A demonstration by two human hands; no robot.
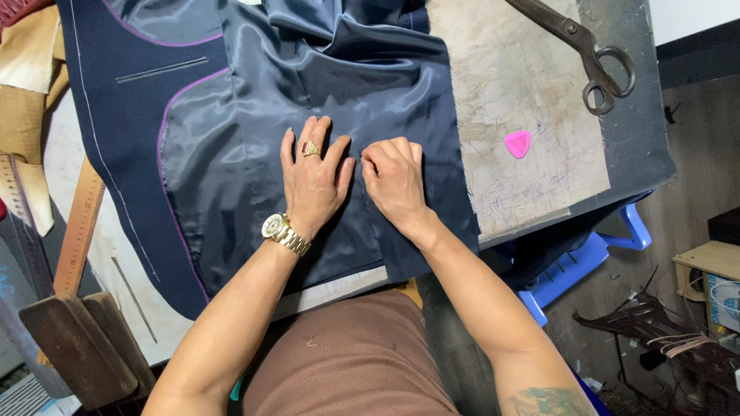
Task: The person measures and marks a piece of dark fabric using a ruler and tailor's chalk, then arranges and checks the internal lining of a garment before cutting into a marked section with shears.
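Our left hand (312,181) presses flat, fingers spread, on the navy lining (308,92); our right hand (395,181) pinches its seam, fingers curled together.

From my feed I see a scratched grey counter (532,69) with a worn pale cutting surface. Below its right edge stands a blue plastic stool (586,258) on a dull grey-brown floor (694,185). A white wall (694,19) with a dark baseboard runs top right. A small pale wooden box (705,262) sits beside dark cluttered scraps at lower right.
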